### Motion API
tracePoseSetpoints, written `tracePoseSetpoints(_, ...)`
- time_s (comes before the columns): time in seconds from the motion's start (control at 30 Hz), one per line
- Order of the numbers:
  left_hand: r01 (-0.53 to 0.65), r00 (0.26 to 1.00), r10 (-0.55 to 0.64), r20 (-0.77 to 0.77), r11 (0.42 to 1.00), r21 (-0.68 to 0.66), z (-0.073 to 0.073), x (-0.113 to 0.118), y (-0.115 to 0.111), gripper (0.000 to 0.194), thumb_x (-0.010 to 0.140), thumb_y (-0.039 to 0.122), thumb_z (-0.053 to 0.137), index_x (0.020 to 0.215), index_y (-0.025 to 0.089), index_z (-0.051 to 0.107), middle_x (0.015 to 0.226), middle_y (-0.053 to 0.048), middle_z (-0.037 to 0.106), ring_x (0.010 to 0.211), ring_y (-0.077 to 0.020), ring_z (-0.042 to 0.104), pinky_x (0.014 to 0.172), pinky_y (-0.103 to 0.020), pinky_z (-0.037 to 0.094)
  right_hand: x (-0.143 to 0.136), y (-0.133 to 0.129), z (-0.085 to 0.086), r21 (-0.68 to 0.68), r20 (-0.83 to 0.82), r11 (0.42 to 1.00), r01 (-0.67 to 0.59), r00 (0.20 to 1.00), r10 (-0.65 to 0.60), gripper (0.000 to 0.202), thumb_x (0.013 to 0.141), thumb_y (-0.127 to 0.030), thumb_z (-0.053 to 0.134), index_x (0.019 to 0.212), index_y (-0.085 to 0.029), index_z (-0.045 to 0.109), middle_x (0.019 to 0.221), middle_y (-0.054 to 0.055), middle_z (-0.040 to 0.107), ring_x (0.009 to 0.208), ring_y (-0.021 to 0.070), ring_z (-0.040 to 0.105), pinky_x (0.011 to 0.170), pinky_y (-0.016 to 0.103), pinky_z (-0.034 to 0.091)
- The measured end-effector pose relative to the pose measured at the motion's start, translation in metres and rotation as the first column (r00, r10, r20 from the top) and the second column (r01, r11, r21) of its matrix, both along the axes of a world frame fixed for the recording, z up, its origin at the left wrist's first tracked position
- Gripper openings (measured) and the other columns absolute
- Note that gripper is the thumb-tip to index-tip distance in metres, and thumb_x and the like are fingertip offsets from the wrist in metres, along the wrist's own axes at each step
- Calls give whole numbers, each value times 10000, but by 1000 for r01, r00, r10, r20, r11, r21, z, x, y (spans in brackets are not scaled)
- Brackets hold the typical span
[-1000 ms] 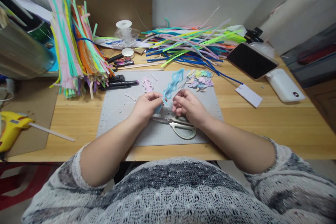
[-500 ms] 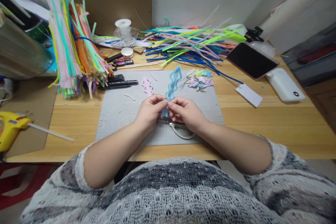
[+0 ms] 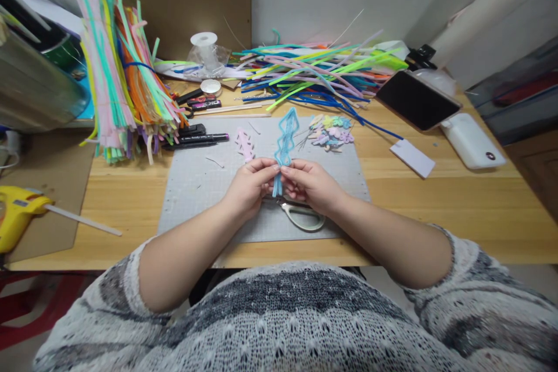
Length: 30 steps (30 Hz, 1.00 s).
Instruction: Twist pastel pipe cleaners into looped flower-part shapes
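Between both hands stands a blue pipe-cleaner piece (image 3: 286, 135), bent into zigzag diamond outlines around a straight middle, its stem ends sticking out below the fingers. My left hand (image 3: 251, 186) pinches it from the left with thumb and fingers. From the right, my right hand (image 3: 310, 185) pinches the same narrow part, thumb tips almost meeting. Under the hands lies a pair of scissors (image 3: 305, 222) with a pale handle; its blades are mostly hidden. A pink zigzag pipe-cleaner piece (image 3: 244, 144) rests on the grey cutting mat (image 3: 196, 197), just beyond my left hand.
Small pastel flower-like pieces (image 3: 333, 131) lie at the mat's right. Behind are loose pipe cleaners (image 3: 314, 70); bundled ones (image 3: 108, 70) stand left. Black markers (image 3: 198, 138), a yellow glue gun (image 3: 21, 215), a phone (image 3: 418, 99) and a white power bank (image 3: 473, 142) surround the mat.
The blue piece has turned more upright and its face now shows more squarely, with the stem ends clearer below. Both hands keep their pinch, the right having shifted slightly.
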<state>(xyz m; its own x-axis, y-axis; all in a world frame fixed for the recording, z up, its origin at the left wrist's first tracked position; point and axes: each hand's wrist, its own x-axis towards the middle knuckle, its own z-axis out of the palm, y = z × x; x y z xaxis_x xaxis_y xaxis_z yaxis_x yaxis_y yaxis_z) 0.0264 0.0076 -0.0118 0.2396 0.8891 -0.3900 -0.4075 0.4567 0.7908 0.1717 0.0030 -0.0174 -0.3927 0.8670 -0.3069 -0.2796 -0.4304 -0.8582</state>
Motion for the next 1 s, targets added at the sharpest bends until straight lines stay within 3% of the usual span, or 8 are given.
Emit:
tracePoseSetpoints(0.2,13,1000,-13,13,1000,6,0,0,-1,197,617,218,731,732,147,587,569,18,622,491,-96,569,479,-196,411,1,1,0,-19,45,1000,-6,999,6,314,740,-406,696,658,-157,522,491,-51,476,383,57,450,318,136,226)
tracePoseSetpoints(0.63,28,994,-12,-106,988,153,1,0,-4,204,656,300,731,707,139,617,569,22,599,492,-81,541,508,-209,446,0,-1,2,30,122,999,-25,992,21,346,718,-474,689,690,-156,554,490,-37,521,381,67,473,314,136,250)
tracePoseSetpoints(0.83,89,995,-86,-41,993,82,0,-2,-1,263,635,318,764,721,141,590,564,7,632,491,-100,590,476,-191,423,1,-1,3,16,127,997,-70,990,67,289,723,-428,660,729,-169,533,542,-42,539,409,67,488,349,148,287)
tracePoseSetpoints(1.0,68,997,-69,26,997,41,4,-5,0,266,617,277,777,717,145,569,611,15,654,528,-121,627,560,-244,501,2,-1,3,196,202,981,-4,979,-36,248,775,-371,619,683,-172,501,536,-54,504,412,56,446,380,171,311)
